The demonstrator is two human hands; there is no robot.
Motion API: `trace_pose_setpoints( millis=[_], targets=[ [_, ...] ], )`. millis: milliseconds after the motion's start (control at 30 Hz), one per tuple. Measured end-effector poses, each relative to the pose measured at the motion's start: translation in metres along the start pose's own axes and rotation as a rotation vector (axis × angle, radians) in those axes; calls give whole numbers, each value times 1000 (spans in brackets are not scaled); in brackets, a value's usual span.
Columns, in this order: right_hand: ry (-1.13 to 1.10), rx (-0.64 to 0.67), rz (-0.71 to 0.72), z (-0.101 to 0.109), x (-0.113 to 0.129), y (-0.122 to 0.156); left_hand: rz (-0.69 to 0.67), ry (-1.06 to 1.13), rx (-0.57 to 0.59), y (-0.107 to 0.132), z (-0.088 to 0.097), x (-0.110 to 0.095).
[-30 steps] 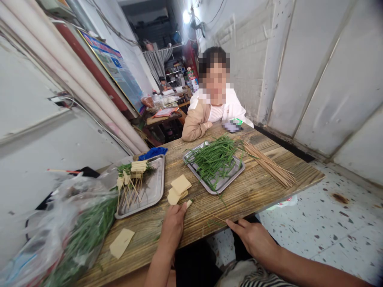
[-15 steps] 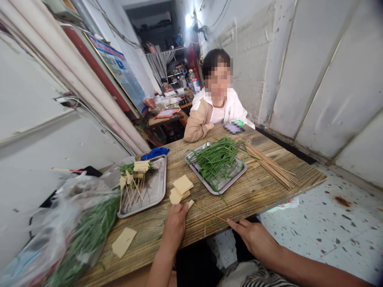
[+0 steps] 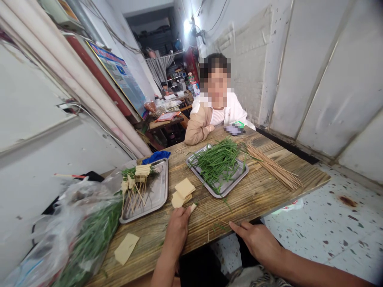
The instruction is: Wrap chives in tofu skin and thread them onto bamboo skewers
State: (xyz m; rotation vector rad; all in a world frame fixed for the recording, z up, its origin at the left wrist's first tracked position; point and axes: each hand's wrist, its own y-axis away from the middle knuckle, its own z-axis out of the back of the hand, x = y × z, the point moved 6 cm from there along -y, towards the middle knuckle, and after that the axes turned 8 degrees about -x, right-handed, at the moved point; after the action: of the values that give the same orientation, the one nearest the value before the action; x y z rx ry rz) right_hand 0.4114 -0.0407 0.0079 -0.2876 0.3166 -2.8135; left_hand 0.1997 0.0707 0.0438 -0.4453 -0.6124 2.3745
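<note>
My left hand is closed on a small rolled sheet of tofu skin with a bit of green at its end. A thin wooden skewer runs from that roll to my right hand, whose fingers pinch its other end over the table's near edge. Just beyond my left hand lies a small stack of pale tofu sheets. One more loose sheet lies to the left. Past the stack, a metal tray holds a heap of cut green chives.
At the left, a second metal tray carries several finished skewers. Plastic bags of greens lie beside it. A bundle of bare skewers rests on the right of the wooden table. A person sits across.
The whole view has shifted slightly. Both hands keep nearly the same place and hold on the roll and the skewer.
</note>
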Motion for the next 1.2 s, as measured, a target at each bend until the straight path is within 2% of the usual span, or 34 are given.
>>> trace_pose_setpoints(
  millis=[267, 567, 800, 1067, 1200],
  targets=[
    [-5, -78, 50, -6, 4, -1, -20, -2, 3, -3, 1, -2],
    [-27, -55, 76, 1, 10, -11, -46, 24, 13, -2, 1, 0],
    [-26, -22, 91, 9, 13, -19, -87, 21, 2, -2, 1, 1],
    [0, 105, 53, 15, 22, -51, -66, 25, 20, -2, 1, 1],
    [10, 107, 69, 13, 25, -57, -66, 23, 28, -2, 2, -1]
  ],
)
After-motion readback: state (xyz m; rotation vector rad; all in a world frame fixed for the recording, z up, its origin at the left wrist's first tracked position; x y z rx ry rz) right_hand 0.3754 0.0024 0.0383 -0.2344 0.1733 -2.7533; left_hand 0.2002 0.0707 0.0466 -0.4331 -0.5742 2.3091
